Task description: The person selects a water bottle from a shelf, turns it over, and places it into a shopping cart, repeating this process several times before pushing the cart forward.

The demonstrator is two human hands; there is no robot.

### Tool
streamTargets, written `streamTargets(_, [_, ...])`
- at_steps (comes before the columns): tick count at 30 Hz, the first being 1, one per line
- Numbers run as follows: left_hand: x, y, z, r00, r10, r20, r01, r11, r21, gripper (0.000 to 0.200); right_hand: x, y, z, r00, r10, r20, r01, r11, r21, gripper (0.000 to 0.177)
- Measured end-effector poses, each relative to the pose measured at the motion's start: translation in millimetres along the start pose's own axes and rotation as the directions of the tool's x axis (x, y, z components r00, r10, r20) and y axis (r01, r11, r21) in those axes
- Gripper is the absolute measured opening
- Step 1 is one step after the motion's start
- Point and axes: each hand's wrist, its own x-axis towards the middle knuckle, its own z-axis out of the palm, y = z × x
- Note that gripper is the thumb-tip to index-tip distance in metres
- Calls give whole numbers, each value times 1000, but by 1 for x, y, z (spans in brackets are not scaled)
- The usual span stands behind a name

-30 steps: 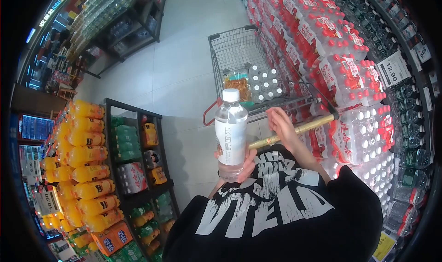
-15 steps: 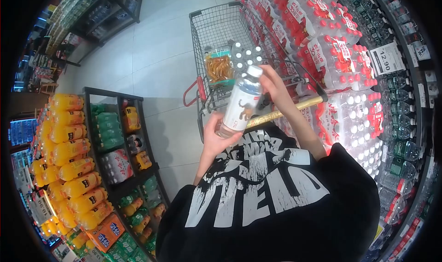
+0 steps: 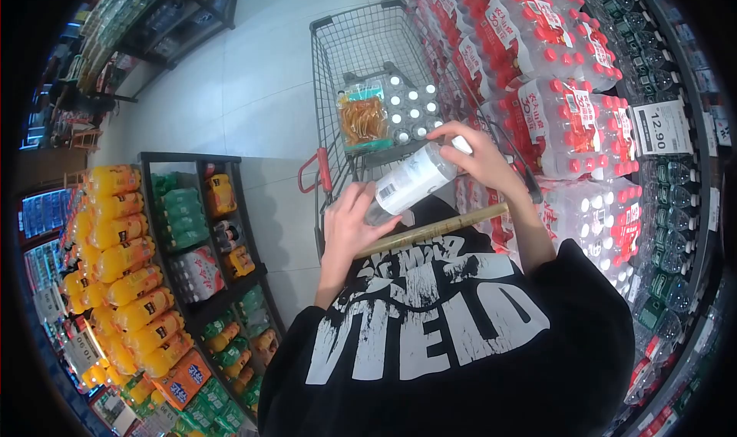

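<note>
A clear bottle (image 3: 414,180) with a white label and white cap is held tilted between both hands, its cap toward the upper right. My left hand (image 3: 351,220) wraps round its base. My right hand (image 3: 480,157) grips it near the neck, just below the cap. The label side facing up shows a barcode. Just beyond the bottle, in the shopping cart (image 3: 326,68), lie a bag of brown food (image 3: 364,118) and a pack of white-capped bottles (image 3: 413,108).
The cart's yellowish handle (image 3: 437,228) crosses in front of my body. Red-capped bottle packs (image 3: 541,114) are stacked along the right, with a 12.90 price sign (image 3: 662,127). At the left stand orange drink bottles (image 3: 127,260) and a black shelf (image 3: 196,306).
The bottle has turned about its length, from the picture side to the barcode side, and tilted further right. My right hand has moved right and down; my left hand has shifted slightly left.
</note>
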Motion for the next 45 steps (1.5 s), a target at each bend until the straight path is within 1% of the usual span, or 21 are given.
streamTargets(3, [24,-11,17,998,20,-54,-19,1000,22,62,13,15,-26,995,-91,34,90,996,18,22])
streamTargets(5, [39,-17,32,998,-45,-38,44,999,-26,64,26,23,-37,986,-166,-19,166,986,9,21])
streamTargets(7, [61,-20,44,991,-91,-95,80,990,-112,66,43,19,-46,982,87,-166,-88,996,2,20])
streamTargets(8, [68,-23,51,984,-161,-81,139,964,-228,63,56,19,-49,956,26,-293,-51,996,-77,20])
streamTargets(9, [76,-29,59,964,-243,-105,206,938,-278,52,69,20,-59,933,28,-358,-93,982,-166,19])
streamTargets(11, [78,-54,80,920,-391,-31,353,861,-367,40,99,33,-75,888,-51,-456,-91,955,-283,22])
streamTargets(12, [66,-69,96,916,-399,-29,363,859,-360,40,115,42,-82,879,-126,-460,-58,929,-366,24])
streamTargets(14, [41,-95,120,877,-442,187,439,896,63,33,153,77,-96,858,-280,-431,20,856,-516,27])
streamTargets(17, [53,-82,111,862,-493,118,484,870,96,27,202,123,-106,926,-218,-309,-13,798,-602,28])
streamTargets(18, [53,-83,115,883,-468,-18,466,875,129,20,221,153,-107,930,-230,-288,4,787,-617,29])
streamTargets(19, [49,-81,112,879,-476,-20,474,870,132,20,238,171,-104,932,-228,-280,9,790,-613,29])
streamTargets(21, [49,-72,111,820,-568,-74,573,814,98,16,262,209,-108,920,-278,-275,23,740,-673,29])
streamTargets(22, [52,-70,112,824,-549,-142,565,817,115,13,273,227,-111,928,-255,-273,4,738,-675,29])
streamTargets(24, [53,-70,111,804,-587,-96,595,793,130,12,297,252,-110,976,-15,-219,-143,710,-689,29])
streamTargets(25, [54,-71,111,799,-596,-85,601,786,142,12,302,257,-105,976,-7,-218,-149,706,-692,29])
streamTargets(27, [54,-71,111,797,-595,-107,604,781,159,11,307,266,-95,970,145,-194,-241,640,-730,27])
streamTargets(31, [52,-76,114,763,-635,-118,645,739,194,10,315,311,-73,971,214,-104,-212,580,-786,26])
streamTargets(35, [53,-75,114,736,-668,-108,676,714,182,9,314,362,-53,912,391,-124,-331,524,-785,17])
streamTargets(39, [57,-74,116,709,-695,-120,703,683,197,10,316,387,-49,951,265,-161,-286,548,-786,19])
streamTargets(43, [58,-76,114,712,-694,-103,698,683,216,10,326,377,-46,928,359,-98,-280,498,-821,21])
streamTargets(45, [57,-75,113,689,-719,-91,719,662,211,10,323,378,-41,933,348,-93,-274,515,-812,21])
